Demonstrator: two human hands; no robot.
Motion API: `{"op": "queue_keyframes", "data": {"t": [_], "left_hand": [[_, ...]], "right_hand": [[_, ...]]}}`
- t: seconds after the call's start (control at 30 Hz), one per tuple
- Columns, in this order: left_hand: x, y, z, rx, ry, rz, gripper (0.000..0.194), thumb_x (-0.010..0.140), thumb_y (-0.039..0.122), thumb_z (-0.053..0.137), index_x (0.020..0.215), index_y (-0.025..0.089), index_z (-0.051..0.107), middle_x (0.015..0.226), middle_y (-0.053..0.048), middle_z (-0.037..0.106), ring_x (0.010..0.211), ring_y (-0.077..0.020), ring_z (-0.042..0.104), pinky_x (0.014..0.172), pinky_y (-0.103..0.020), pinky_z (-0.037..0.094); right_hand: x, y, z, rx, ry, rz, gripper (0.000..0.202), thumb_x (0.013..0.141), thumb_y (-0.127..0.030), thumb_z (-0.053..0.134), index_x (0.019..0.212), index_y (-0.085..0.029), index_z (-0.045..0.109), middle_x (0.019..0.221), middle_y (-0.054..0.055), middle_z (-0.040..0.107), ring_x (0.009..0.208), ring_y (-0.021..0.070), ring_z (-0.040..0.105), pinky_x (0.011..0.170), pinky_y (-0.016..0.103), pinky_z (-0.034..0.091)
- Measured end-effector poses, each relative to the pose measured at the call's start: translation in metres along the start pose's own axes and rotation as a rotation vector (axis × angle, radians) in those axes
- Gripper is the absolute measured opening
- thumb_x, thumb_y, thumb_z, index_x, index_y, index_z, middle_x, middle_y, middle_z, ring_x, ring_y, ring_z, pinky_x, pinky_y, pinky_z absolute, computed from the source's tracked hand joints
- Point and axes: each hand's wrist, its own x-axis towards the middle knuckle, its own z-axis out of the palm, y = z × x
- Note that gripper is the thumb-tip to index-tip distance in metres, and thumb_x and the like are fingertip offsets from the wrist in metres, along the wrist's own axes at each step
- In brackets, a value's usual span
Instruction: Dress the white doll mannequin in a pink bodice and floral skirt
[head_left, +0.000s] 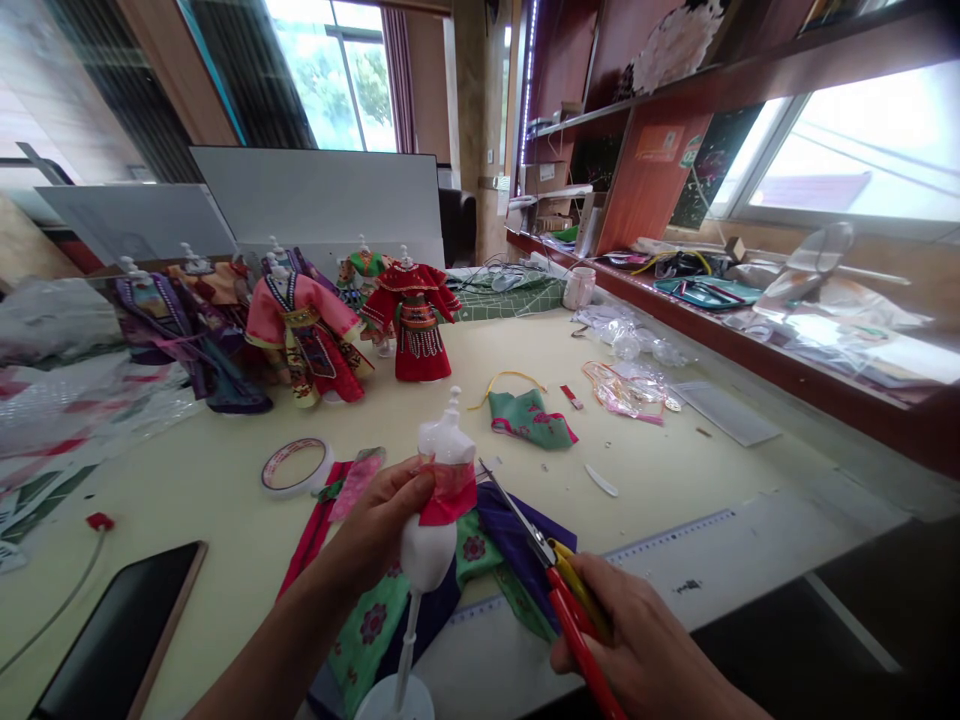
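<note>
A small white doll mannequin (429,555) stands upright on a round base at the front of the table, a strip of pink-red fabric (450,492) around its torso. My left hand (386,515) is closed on that fabric at the mannequin's side, thumb in front. In my right hand (634,625) are scissors (551,560) with red and yellow handles; their blades point up and left, the tip close to the fabric's right edge. Green floral cloth (379,620) and dark blue cloth (517,515) lie behind and below the mannequin.
Several dressed mannequins, one in a red dress (420,330), stand at the back left. A tape roll (296,467) and a phone (120,630) lie left. A green garment piece (531,418), tangled cords (626,385) and a ruler (675,535) lie right.
</note>
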Motion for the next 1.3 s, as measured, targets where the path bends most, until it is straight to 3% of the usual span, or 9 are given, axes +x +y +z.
{"op": "queue_keyframes", "data": {"t": [0.33, 0.53, 0.67, 0.77, 0.83, 1.03, 1.3], "left_hand": [[0.000, -0.001, -0.001, 0.013, 0.031, -0.003, 0.035, 0.065, 0.046, 0.073, 0.076, 0.014, 0.068, 0.059, 0.000, 0.058, 0.049, -0.0089, 0.047, 0.049, -0.019, 0.037], [0.000, -0.001, 0.000, 0.034, 0.033, -0.024, 0.038, 0.065, 0.049, 0.072, 0.081, 0.014, 0.069, 0.059, -0.001, 0.059, 0.047, -0.0095, 0.046, 0.047, -0.020, 0.034], [-0.002, 0.002, 0.002, 0.068, 0.065, -0.032, 0.040, 0.064, 0.049, 0.072, 0.083, 0.014, 0.069, 0.060, -0.002, 0.060, 0.051, -0.0119, 0.049, 0.050, -0.022, 0.037], [-0.002, 0.002, 0.001, 0.088, 0.079, -0.007, 0.040, 0.066, 0.049, 0.071, 0.084, 0.013, 0.070, 0.061, -0.002, 0.061, 0.052, -0.0122, 0.050, 0.051, -0.022, 0.038], [-0.001, 0.000, -0.002, 0.093, 0.091, 0.008, 0.040, 0.066, 0.049, 0.071, 0.084, 0.013, 0.070, 0.061, -0.002, 0.062, 0.050, -0.0122, 0.050, 0.049, -0.022, 0.037], [0.001, -0.001, -0.006, 0.114, 0.116, 0.000, 0.040, 0.062, 0.050, 0.072, 0.080, 0.015, 0.072, 0.057, -0.003, 0.063, 0.049, -0.0135, 0.051, 0.046, -0.022, 0.037], [0.001, 0.001, -0.004, 0.128, 0.155, 0.004, 0.038, 0.064, 0.050, 0.069, 0.070, 0.013, 0.071, 0.060, -0.006, 0.065, 0.053, -0.0150, 0.055, 0.049, -0.022, 0.042]], "right_hand": [[0.002, 0.006, 0.002, 0.040, 0.016, -0.067, 0.006, 0.077, -0.027, 0.050, 0.076, -0.021, 0.047, 0.074, 0.000, 0.069, 0.068, 0.0160, 0.060, 0.061, 0.024, 0.041], [0.004, 0.016, 0.004, -0.064, 0.098, -0.070, 0.009, 0.077, -0.029, 0.052, 0.081, -0.021, 0.053, 0.078, 0.001, 0.069, 0.070, 0.0178, 0.060, 0.062, 0.026, 0.042], [0.009, 0.036, -0.002, -0.246, 0.288, -0.129, 0.017, 0.083, -0.038, 0.050, 0.085, -0.021, 0.053, 0.074, 0.002, 0.068, 0.064, 0.0187, 0.061, 0.058, 0.027, 0.043], [0.018, 0.061, -0.016, -0.541, 0.489, -0.183, 0.030, 0.083, -0.047, 0.051, 0.090, -0.018, 0.055, 0.078, 0.006, 0.067, 0.061, 0.0212, 0.062, 0.051, 0.028, 0.041], [0.025, 0.078, -0.029, -0.727, 0.528, -0.173, 0.032, 0.083, -0.047, 0.051, 0.091, -0.016, 0.057, 0.086, 0.009, 0.066, 0.061, 0.0226, 0.064, 0.047, 0.028, 0.039], [0.034, 0.111, -0.061, -0.870, 0.442, -0.127, 0.029, 0.084, -0.040, 0.052, 0.099, -0.016, 0.058, 0.094, 0.009, 0.065, 0.071, 0.0228, 0.065, 0.051, 0.029, 0.044], [0.033, 0.115, -0.080, -0.787, 0.303, -0.139, 0.026, 0.087, -0.035, 0.048, 0.105, -0.019, 0.059, 0.108, 0.010, 0.057, 0.081, 0.0201, 0.061, 0.063, 0.030, 0.047]]}}
